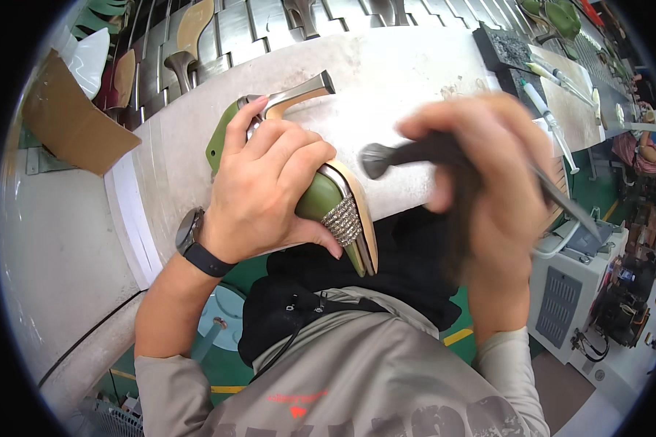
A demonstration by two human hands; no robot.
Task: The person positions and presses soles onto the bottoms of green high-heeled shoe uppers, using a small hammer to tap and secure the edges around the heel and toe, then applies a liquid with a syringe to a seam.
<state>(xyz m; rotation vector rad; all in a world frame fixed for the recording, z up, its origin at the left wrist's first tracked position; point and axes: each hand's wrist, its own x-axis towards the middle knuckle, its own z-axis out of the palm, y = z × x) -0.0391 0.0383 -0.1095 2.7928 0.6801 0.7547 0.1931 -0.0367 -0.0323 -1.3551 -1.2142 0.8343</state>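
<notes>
We see one green high-heeled shoe (317,200) at the near edge of the tabletop (415,73), its toe reaching past that edge; whether the shoe rests on the surface we cannot tell. Its long axis runs obliquely, from the back at upper left to the toe (368,266) at lower right, close to the wearer's body. The tan sole (363,204) faces right, and the one heel (299,95) juts to upper right.

The two hands are apart. The left hand (266,175), the nearer, is clasped round the shoe's middle, its thumb beside the glittering band (341,220). The right hand (503,160), blurred, is wrapped about one dark hammer-like tool; we note the key relation, its rounded head (375,160) pointing left at the sole, just beside it and not touching.

By count we find two hands, one held shoe, one wristwatch (189,229), two syringe-like tubes (550,120) at right and one brown board (76,113) at left.
</notes>
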